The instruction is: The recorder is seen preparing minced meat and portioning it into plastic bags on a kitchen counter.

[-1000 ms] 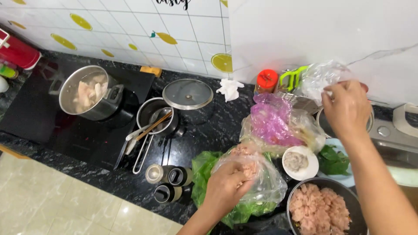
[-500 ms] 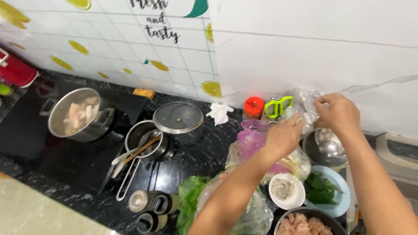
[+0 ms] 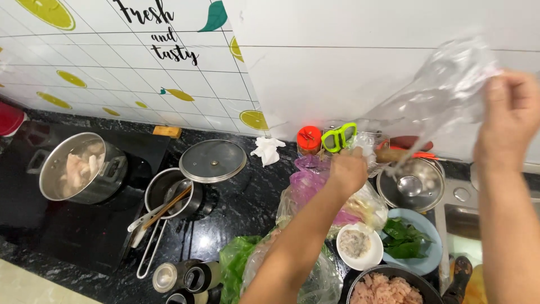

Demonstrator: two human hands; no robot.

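While both hands pinch the clear plastic bag, left hand low, right hand high, I'd keep it taut above the bench.

Clear plastic bag, black countertop, white tiles with yellow lemons

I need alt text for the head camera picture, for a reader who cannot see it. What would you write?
Two bare hands stretch a clear plastic bag above a crowded black kitchen counter: the right hand grips its top, the left hand its lower end. Below sit a pot of meat, a glass lid, a bowl of greens and minced meat.
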